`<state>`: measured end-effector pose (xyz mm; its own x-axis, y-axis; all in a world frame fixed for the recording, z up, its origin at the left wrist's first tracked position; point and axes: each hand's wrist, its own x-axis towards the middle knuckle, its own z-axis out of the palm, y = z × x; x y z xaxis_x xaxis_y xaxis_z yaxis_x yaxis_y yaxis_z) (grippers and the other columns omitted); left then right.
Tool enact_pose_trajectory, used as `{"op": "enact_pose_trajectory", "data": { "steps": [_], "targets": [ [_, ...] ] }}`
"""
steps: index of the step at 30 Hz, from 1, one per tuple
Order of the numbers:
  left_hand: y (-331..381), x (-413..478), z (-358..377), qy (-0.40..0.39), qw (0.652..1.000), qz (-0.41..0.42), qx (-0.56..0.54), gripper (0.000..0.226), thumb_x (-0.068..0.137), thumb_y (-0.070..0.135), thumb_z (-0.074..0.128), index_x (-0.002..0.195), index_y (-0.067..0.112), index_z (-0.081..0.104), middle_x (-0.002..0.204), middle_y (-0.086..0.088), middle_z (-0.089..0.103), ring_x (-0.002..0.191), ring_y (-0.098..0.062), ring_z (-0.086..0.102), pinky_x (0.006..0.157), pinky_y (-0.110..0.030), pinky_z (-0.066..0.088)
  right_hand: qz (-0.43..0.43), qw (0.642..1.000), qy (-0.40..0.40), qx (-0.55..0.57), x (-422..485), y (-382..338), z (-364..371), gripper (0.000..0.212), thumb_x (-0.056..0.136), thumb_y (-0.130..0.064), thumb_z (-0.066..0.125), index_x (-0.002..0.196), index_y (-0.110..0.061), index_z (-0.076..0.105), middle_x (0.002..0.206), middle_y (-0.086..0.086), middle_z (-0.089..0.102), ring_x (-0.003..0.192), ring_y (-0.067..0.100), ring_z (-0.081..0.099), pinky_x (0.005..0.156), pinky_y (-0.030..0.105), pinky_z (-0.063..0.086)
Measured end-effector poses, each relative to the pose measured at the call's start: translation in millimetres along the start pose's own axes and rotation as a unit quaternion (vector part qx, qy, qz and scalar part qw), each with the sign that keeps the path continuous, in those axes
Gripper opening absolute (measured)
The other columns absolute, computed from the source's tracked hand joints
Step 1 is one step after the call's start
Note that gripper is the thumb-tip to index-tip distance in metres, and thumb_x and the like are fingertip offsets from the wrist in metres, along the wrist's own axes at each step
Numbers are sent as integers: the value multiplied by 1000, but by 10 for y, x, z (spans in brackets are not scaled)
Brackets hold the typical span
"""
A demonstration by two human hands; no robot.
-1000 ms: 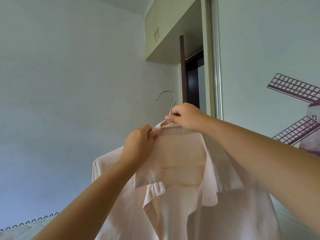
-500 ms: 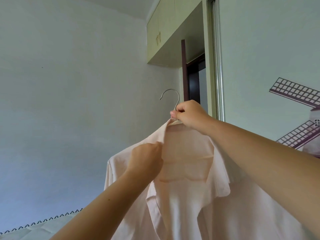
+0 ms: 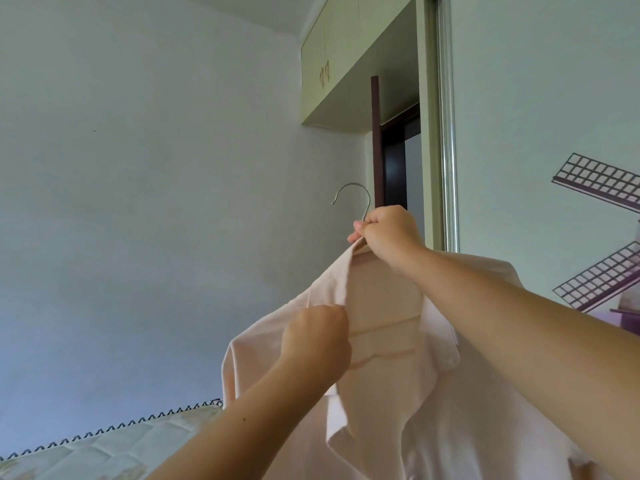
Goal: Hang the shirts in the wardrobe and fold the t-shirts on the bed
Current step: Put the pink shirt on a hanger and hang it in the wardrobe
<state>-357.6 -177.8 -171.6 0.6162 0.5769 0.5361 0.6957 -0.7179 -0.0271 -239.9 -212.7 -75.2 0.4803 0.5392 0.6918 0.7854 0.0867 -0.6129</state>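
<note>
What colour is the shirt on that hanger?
Pale pink, plain with no pattern; the shirt shows in the head view.

A pale pink cotton shirt [image 3: 384, 306] hangs on a silver metal hanger [image 3: 353, 183], centre foreground. The right hand [image 3: 389, 233] grips the hanger's neck above; the left hand [image 3: 315, 341] pinches the collar lower left. A quilted bed [image 3: 104, 452] lies below left, a white sliding wardrobe door [image 3: 536, 133] right.

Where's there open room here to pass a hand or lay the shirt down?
Open air surrounds the hanger hook, between the white wall and the dark door frame. Lower left, a strip of quilted bed lies uncovered below the wall. Crowded at the shirt: the right hand grips the hook's base, the left hand pinches the fabric.
</note>
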Motion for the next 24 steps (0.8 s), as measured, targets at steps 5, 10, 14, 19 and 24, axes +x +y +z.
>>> {"op": "enact_pose_trajectory", "data": {
  "steps": [5,10,14,19,24],
  "targets": [
    [13,-6,162,21,975,14,-220,28,80,2,44,64,15,25,58,0,32,52,-17,30,47,-29,22,7,1000,18,-3,18,12,18,29,93,-12,50,71,-4,67,87,5,72,65,9,52,55,16,35],
    [104,-34,263,44,931,24,-361,28,80,2,47,65,16,28,57,2,30,49,-12,26,46,-21,23,32,999,35,5,-2,8,113,31,90,-10,52,62,0,61,86,12,72,82,26,64,73,29,50],
    [157,-29,315,41,922,29,-383,29,80,2,48,65,16,28,57,3,31,49,-10,27,45,-19,24,33,998,26,39,8,3,206,26,87,-7,53,75,15,61,81,19,71,80,37,67,78,49,54],
    [-83,-68,373,73,930,-4,-359,28,86,21,54,66,19,35,57,6,41,51,-9,36,49,-21,29,52,997,34,42,73,56,-41,34,90,-13,56,57,-17,62,90,9,73,85,21,64,82,31,50],
    [-400,-159,237,216,918,-72,-326,29,91,26,50,66,13,42,57,5,45,50,-8,37,48,-21,30,38,999,25,27,128,116,-146,31,90,-19,60,59,-19,62,91,9,71,84,21,60,66,27,44]
  ]
}}
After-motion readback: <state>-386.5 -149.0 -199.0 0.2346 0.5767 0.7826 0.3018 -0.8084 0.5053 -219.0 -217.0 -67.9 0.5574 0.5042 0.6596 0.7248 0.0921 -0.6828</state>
